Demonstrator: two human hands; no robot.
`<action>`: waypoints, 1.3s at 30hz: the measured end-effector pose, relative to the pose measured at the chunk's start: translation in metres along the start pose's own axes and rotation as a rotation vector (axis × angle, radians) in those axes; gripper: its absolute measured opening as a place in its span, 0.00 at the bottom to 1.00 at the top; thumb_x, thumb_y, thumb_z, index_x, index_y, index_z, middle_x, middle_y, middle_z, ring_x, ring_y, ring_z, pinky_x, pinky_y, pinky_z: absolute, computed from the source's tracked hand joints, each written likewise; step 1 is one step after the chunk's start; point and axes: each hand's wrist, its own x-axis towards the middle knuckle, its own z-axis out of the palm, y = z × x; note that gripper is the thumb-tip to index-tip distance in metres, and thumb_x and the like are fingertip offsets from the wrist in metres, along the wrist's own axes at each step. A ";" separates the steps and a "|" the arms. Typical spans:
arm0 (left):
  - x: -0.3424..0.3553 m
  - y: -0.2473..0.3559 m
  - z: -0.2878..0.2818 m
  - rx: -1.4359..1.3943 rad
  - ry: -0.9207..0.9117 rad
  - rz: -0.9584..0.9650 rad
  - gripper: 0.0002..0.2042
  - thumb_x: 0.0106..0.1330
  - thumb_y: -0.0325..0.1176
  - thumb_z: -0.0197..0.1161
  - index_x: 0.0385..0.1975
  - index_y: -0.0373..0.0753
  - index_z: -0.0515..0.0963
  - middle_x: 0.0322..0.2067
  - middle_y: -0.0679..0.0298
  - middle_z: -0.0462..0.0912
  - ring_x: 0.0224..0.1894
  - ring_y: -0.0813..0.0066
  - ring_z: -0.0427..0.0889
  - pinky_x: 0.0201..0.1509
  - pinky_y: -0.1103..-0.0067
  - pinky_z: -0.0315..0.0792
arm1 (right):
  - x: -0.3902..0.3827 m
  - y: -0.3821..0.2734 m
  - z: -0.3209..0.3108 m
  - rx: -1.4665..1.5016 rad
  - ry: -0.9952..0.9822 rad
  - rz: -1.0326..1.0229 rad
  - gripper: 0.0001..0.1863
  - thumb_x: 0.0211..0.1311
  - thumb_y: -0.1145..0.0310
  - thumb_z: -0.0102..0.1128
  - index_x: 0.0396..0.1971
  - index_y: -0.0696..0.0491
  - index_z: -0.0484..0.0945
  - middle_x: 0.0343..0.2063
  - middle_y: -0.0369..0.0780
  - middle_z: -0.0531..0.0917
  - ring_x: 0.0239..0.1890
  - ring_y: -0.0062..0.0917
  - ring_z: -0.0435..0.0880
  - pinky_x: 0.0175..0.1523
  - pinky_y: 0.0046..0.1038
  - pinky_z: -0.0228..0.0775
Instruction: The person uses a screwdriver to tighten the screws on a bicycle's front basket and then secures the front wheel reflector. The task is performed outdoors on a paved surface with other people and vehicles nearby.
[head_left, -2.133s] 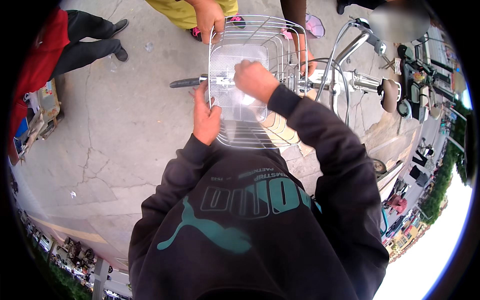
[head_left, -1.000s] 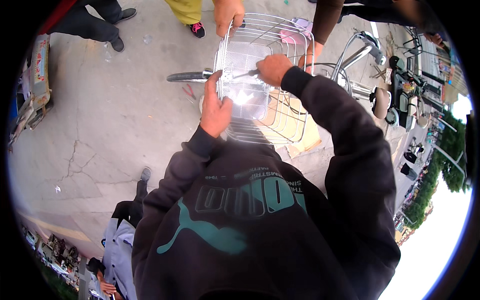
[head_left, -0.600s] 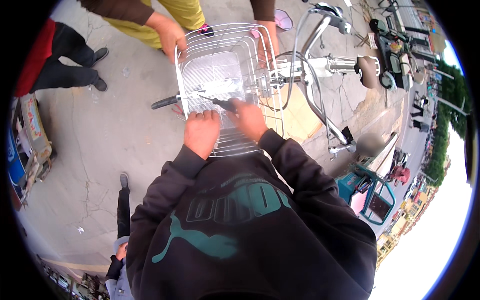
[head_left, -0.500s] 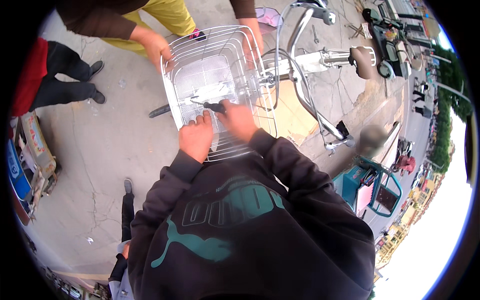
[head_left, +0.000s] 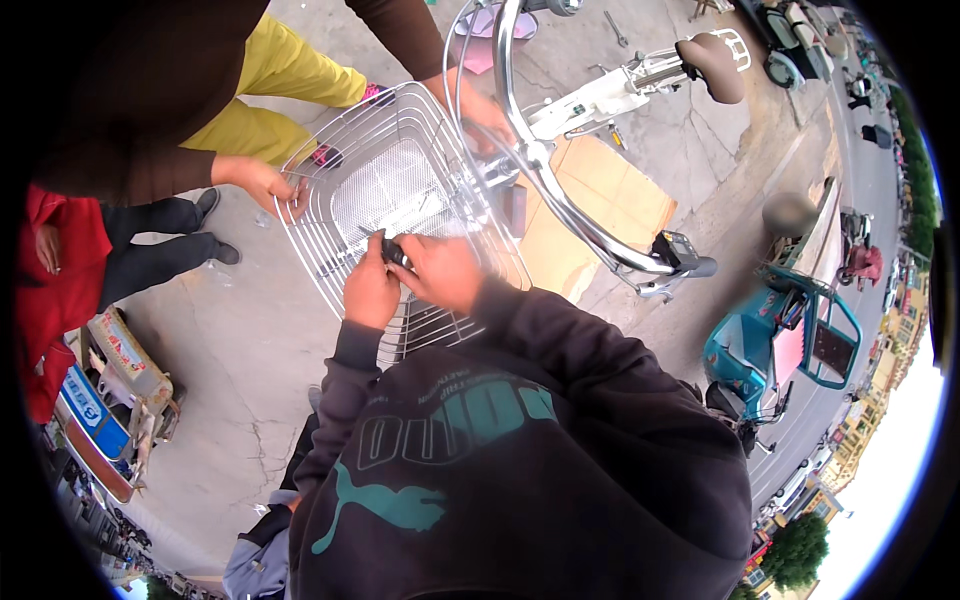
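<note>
A silver wire bicycle basket (head_left: 320, 235) with a mesh bottom panel (head_left: 385, 185) is in front of me. Over its near side, my right hand (head_left: 447, 272) is closed around a black-handled tool (head_left: 396, 252) whose exact kind I cannot make out. Right beside it, my left hand (head_left: 372, 292) is closed, thumb and fingers pinched against the tool's end; whatever they pinch is hidden. Another person's hands grip the basket: one hand (head_left: 258, 182) at its left rim, the other (head_left: 478, 112) at the far right, next to the bicycle handlebar (head_left: 545, 185).
Right of the basket stands the white bicycle (head_left: 600, 105) with a brown saddle (head_left: 715, 68). Flattened cardboard (head_left: 590, 215) lies beneath it, and a wrench (head_left: 615, 30) lies farther off. A person in red (head_left: 75, 250) stands left. A teal three-wheeler (head_left: 745, 345) is at the right.
My hands have come together on the black-handled tool, which was held apart from my left fingers before. The other person has leaned in, and the basket has tilted and shifted in view.
</note>
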 end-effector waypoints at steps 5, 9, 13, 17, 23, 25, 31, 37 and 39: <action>0.007 -0.010 0.007 -0.104 -0.023 -0.046 0.26 0.57 0.22 0.55 0.59 0.38 0.67 0.44 0.46 0.80 0.47 0.46 0.79 0.48 0.63 0.73 | -0.001 0.004 0.000 0.075 -0.010 -0.069 0.15 0.57 0.63 0.64 0.38 0.55 0.73 0.24 0.42 0.80 0.25 0.37 0.81 0.29 0.35 0.71; 0.003 -0.014 0.020 -0.133 -0.003 -0.103 0.29 0.57 0.23 0.55 0.62 0.38 0.63 0.49 0.46 0.77 0.50 0.46 0.77 0.52 0.63 0.72 | -0.002 0.008 0.009 0.015 -0.074 -0.019 0.14 0.59 0.63 0.63 0.38 0.55 0.73 0.25 0.43 0.80 0.26 0.39 0.81 0.31 0.37 0.72; -0.001 -0.005 0.030 -0.338 -0.038 -0.094 0.26 0.64 0.26 0.53 0.64 0.35 0.62 0.54 0.43 0.74 0.54 0.47 0.76 0.56 0.66 0.71 | -0.004 0.013 0.004 -0.077 -0.200 0.098 0.14 0.60 0.62 0.60 0.39 0.55 0.72 0.26 0.45 0.80 0.27 0.39 0.81 0.31 0.38 0.72; -0.006 0.007 0.054 -0.572 -0.079 -0.241 0.30 0.66 0.30 0.55 0.67 0.36 0.56 0.53 0.44 0.76 0.52 0.51 0.79 0.55 0.69 0.72 | -0.009 0.021 0.004 -0.125 -0.173 0.089 0.13 0.60 0.62 0.60 0.38 0.55 0.72 0.25 0.45 0.80 0.27 0.39 0.82 0.31 0.38 0.72; -0.013 0.030 0.040 -0.525 0.005 -0.172 0.30 0.65 0.29 0.55 0.66 0.30 0.54 0.49 0.45 0.77 0.49 0.52 0.80 0.53 0.69 0.72 | -0.009 0.018 0.003 -0.145 -0.153 0.051 0.14 0.57 0.64 0.62 0.40 0.54 0.73 0.25 0.44 0.82 0.24 0.38 0.83 0.28 0.37 0.73; -0.014 0.029 0.038 -0.533 0.000 -0.165 0.29 0.66 0.31 0.52 0.66 0.29 0.54 0.51 0.42 0.75 0.51 0.49 0.78 0.55 0.68 0.71 | -0.010 0.015 0.003 -0.148 -0.157 0.048 0.13 0.58 0.64 0.61 0.39 0.54 0.73 0.25 0.44 0.82 0.26 0.37 0.82 0.29 0.36 0.72; -0.012 0.016 0.055 -0.455 0.054 -0.145 0.28 0.65 0.30 0.53 0.65 0.28 0.55 0.52 0.41 0.74 0.53 0.46 0.75 0.56 0.66 0.70 | -0.007 0.013 0.005 -0.170 -0.193 0.071 0.11 0.61 0.62 0.59 0.36 0.54 0.74 0.24 0.42 0.80 0.28 0.36 0.82 0.31 0.36 0.72; -0.012 0.020 0.048 -0.422 0.004 -0.161 0.28 0.66 0.33 0.52 0.64 0.26 0.57 0.54 0.40 0.72 0.55 0.45 0.75 0.59 0.66 0.69 | -0.006 0.012 0.002 -0.131 -0.212 0.088 0.16 0.58 0.65 0.61 0.44 0.55 0.73 0.29 0.48 0.83 0.27 0.43 0.83 0.31 0.40 0.73; -0.011 0.021 0.047 -0.427 0.013 -0.156 0.29 0.65 0.32 0.53 0.64 0.26 0.57 0.54 0.40 0.72 0.55 0.45 0.75 0.59 0.66 0.69 | -0.006 0.011 0.002 -0.131 -0.220 0.107 0.16 0.59 0.65 0.61 0.45 0.55 0.73 0.30 0.48 0.83 0.28 0.43 0.83 0.31 0.40 0.73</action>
